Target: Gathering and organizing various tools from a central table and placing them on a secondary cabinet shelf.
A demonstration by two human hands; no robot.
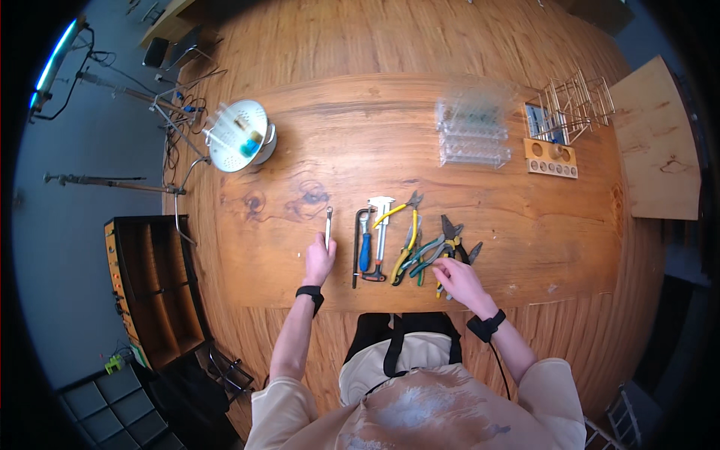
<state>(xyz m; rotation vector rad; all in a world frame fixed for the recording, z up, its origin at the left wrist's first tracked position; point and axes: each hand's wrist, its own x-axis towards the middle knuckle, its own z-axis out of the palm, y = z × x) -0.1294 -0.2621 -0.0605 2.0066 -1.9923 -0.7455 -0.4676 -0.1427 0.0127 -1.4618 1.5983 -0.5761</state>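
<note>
My left hand [320, 260] is closed around the lower part of a silver wrench [328, 225], which points away from me over the wooden table [300, 217]. On the right, my right hand [459, 280] has its fingers bent in on the handles of pliers in a pile of pliers [448, 234]; exactly which handle it grips is partly hidden. Between the hands lie a blue-handled ratchet [365, 251], a long black bar with a bent end [355, 251], a pale caliper [382, 225] and yellow-handled cutters [412, 217]. Teal-handled pliers [424, 253] lie just left of my right hand.
A white perforated bucket [259, 156] holding clear tubes stands at the back left. Stacked clear plastic racks [472, 142], a wooden holed block [551, 159] and wire racks [574, 109] are at the back right. An open black case [154, 289] is beside the table's left side.
</note>
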